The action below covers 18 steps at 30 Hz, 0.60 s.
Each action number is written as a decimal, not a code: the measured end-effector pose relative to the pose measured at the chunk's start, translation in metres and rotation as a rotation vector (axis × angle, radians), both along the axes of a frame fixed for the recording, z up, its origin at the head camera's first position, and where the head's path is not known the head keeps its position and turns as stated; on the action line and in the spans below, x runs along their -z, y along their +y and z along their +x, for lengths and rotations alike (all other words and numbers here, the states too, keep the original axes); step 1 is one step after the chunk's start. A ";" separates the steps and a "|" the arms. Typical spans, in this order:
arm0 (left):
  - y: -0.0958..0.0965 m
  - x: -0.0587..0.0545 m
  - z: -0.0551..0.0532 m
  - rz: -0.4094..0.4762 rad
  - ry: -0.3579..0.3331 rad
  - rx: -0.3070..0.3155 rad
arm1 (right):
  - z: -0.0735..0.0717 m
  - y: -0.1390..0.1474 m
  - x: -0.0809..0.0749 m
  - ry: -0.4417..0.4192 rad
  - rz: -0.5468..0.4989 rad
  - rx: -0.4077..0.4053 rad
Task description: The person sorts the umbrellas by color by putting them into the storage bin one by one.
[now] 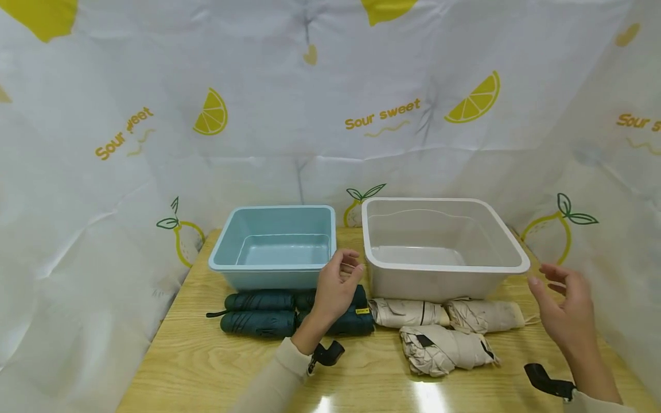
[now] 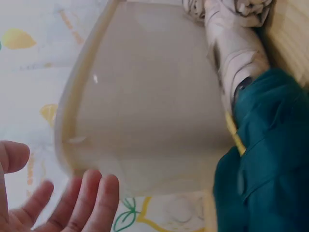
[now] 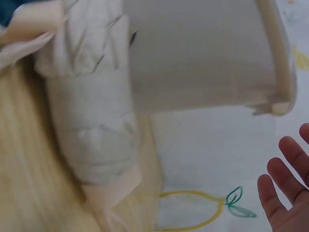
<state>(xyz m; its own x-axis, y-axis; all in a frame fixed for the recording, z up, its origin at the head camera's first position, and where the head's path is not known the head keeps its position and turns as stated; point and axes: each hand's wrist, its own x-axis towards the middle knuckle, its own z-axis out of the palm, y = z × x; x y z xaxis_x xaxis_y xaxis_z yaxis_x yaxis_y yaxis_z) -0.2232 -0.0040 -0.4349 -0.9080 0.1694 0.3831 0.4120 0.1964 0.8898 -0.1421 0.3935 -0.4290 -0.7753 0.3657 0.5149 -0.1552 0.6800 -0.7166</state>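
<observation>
Between the light blue bin [image 1: 276,268] and the white bin [image 1: 439,281], my left hand [image 1: 335,284] hovers with relaxed fingers and holds nothing. My right hand [image 1: 565,307] is beside the white bin's right front corner, its fingers spread and holding nothing. In both wrist views the fingers are apart from the white bin's wall. Several dark green folded umbrellas [image 1: 258,324] lie in front of the blue bin, partly hidden by my left hand and forearm. Three beige folded umbrellas lie before the white bin: two in a row against it and one beige umbrella [image 1: 449,349] nearer me.
Both bins stand at the back of the wooden table [image 1: 206,373], and no contents show in them. A white lemon-print cloth [image 1: 289,166] hangs behind the table and along both sides. Black wrist devices [image 1: 327,353] are strapped to both wrists.
</observation>
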 end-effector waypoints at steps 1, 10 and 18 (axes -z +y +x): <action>0.002 0.001 0.000 0.002 -0.020 -0.004 | 0.002 0.003 0.004 -0.026 0.005 -0.002; 0.017 0.008 -0.010 0.025 -0.131 -0.008 | 0.004 0.027 0.037 -0.186 0.106 -0.118; 0.027 0.008 -0.017 0.042 -0.175 -0.025 | -0.003 0.036 0.045 -0.402 0.181 -0.252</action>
